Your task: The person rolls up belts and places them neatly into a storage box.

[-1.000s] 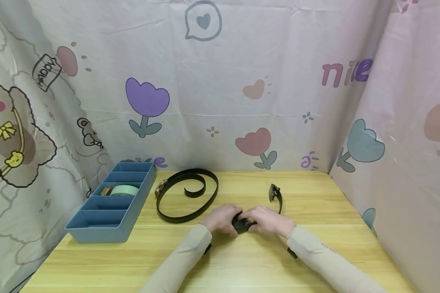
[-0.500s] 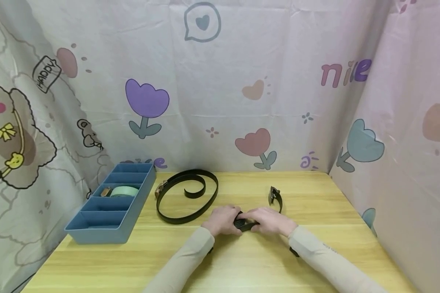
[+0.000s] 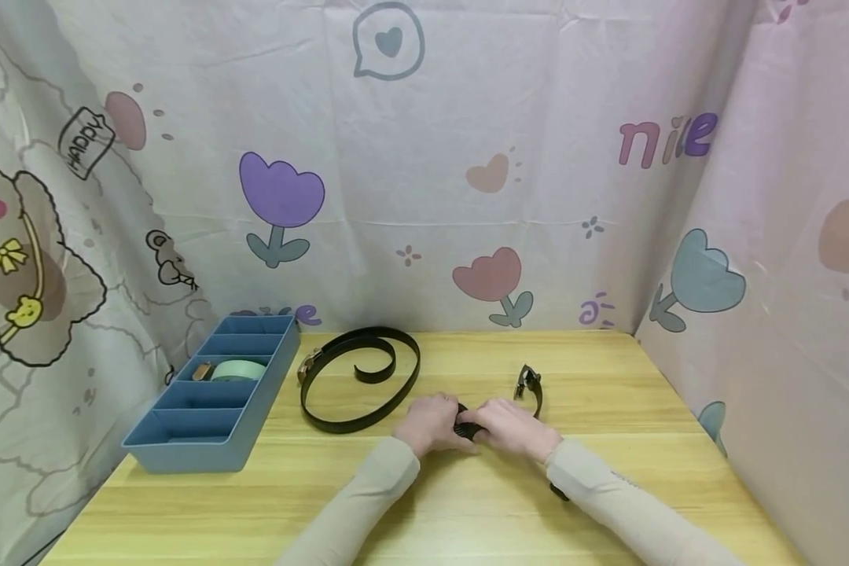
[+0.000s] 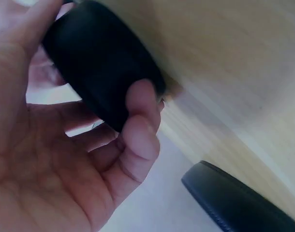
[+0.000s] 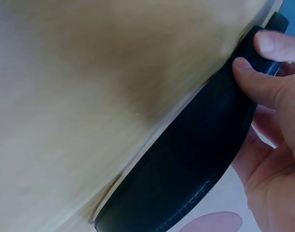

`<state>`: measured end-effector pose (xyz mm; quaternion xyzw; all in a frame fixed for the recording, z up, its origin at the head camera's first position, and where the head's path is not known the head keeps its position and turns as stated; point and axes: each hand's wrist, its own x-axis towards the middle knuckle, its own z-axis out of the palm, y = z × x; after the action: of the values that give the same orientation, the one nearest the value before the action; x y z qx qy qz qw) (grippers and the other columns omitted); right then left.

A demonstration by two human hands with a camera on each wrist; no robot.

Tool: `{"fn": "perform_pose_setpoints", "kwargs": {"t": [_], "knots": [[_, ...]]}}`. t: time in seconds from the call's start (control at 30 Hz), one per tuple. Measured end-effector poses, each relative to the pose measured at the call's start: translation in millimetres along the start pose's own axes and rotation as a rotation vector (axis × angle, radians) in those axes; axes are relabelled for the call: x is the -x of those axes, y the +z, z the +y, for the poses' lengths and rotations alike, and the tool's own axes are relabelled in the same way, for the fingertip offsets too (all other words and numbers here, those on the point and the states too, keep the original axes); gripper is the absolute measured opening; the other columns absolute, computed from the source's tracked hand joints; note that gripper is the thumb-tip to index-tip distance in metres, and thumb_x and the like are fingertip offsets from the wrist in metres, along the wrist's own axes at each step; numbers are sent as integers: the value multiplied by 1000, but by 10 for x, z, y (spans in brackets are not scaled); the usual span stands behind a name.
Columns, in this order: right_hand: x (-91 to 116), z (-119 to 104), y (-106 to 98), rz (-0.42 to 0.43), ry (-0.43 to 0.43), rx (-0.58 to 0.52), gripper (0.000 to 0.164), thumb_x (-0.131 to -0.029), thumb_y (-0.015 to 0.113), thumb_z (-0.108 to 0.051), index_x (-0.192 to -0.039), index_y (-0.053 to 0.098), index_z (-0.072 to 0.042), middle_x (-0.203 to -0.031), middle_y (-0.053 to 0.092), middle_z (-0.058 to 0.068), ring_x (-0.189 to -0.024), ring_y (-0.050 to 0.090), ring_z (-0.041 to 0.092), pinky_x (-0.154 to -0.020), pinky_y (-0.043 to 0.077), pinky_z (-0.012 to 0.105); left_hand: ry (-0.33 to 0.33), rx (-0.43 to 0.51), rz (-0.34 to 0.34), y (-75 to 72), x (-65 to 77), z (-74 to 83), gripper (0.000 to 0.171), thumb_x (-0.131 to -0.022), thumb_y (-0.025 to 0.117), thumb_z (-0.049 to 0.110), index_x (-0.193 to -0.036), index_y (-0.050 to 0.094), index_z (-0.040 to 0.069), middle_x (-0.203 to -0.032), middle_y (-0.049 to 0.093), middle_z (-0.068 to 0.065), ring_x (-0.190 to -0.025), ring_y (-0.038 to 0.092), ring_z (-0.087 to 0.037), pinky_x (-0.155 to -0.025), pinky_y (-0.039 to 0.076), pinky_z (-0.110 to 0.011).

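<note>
A black belt, partly rolled into a tight coil [image 3: 467,431], stands on edge between the two hands near the middle of the table. My left hand [image 3: 435,424] grips the coil from the left; in the left wrist view its fingers curl round the rolled strap [image 4: 94,53]. On the other side my right hand [image 3: 512,428] holds the belt where the strap leaves the coil. Thumb and fingers pinch the strap [image 5: 186,140] in the right wrist view. Behind the right hand, the belt's free end rises to a dark metal buckle [image 3: 527,383]. The hands hide part of the coil.
To the left lies a second black belt [image 3: 339,427] in a loose spiral, its buckle [image 3: 309,364] near the blue divided tray [image 3: 184,457]. One compartment holds a pale green roll [image 3: 239,370] and a small brown item [image 3: 203,370]. Patterned curtains surround the table.
The left hand has shifted slightly right with the coil. The buckle end has drawn a little toward the hands and turned. The second belt and the tray stay put.
</note>
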<state>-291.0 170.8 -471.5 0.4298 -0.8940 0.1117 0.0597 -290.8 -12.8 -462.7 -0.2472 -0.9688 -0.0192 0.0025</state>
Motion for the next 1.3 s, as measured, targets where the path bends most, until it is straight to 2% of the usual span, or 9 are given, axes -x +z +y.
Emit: {"fn": "perform_pose_setpoints", "kwargs": {"t": [0.17,0.3,0.4,0.53,0.73,0.83,1.03,1.17,1.3], "knots": [[23,30,-32,-61,14,-19,33,-87,73,-16,-119,66,-21,-100,73,-4,-82,65,6,-71,52,22,36,1,14,23,-4,-5,57,-73,75,61,-106,62,16,-93,63,0,-77,56,-13,-66,48,-31],[38,68,-89,-130,43,-16,50,-84,76,-21,-131,60,-24,-107,68,-4,-89,63,9,-78,51,28,111,94,-20,30,-21,-62,54,-73,81,51,-112,61,19,-98,61,4,-81,54,-10,-73,46,-29],[22,84,-97,-129,23,-53,46,-82,78,-20,-125,64,-22,-105,70,-4,-87,63,8,-77,51,27,151,166,-49,27,-31,-103,49,-72,84,45,-106,59,21,-97,59,8,-80,52,-8,-74,44,-26],[-2,76,-56,-84,-8,-65,36,-81,78,-20,-116,69,-19,-100,74,-1,-82,66,4,-73,52,19,128,202,-74,8,-19,-112,49,-70,86,44,-102,57,20,-97,58,7,-80,52,-8,-74,46,-25],[-12,53,1,-66,-1,-52,27,-85,75,-22,-112,71,-19,-94,75,-2,-71,63,-1,-65,49,12,43,146,-55,-4,6,-51,71,-70,77,65,-112,60,11,-108,62,-6,-83,56,-13,-78,51,-31],[8,65,-13,-75,1,-67,34,-85,75,-20,-118,68,-20,-100,74,-2,-80,65,1,-72,52,17,51,137,-38,13,-1,-44,64,-72,77,61,-112,61,13,-105,62,-4,-83,56,-13,-77,50,-30],[64,119,-114,-135,1,-88,55,-81,77,-11,-132,59,-22,-110,70,-1,-97,66,12,-86,53,30,144,191,-60,12,-46,-102,51,-72,83,46,-110,59,21,-100,59,5,-81,52,-9,-74,45,-26],[45,126,-84,-124,-1,-113,42,-84,76,-16,-123,65,-23,-110,72,-3,-96,68,9,-86,54,26,180,179,-85,-8,-55,-111,49,-71,84,43,-106,57,22,-97,57,7,-81,51,-8,-74,45,-25],[26,105,-56,-81,-2,-86,32,-84,75,-18,-115,68,-21,-104,74,-4,-89,68,5,-80,54,21,122,140,-80,-23,-42,-77,58,-71,82,52,-111,59,17,-101,59,2,-82,54,-10,-76,48,-27]]}}
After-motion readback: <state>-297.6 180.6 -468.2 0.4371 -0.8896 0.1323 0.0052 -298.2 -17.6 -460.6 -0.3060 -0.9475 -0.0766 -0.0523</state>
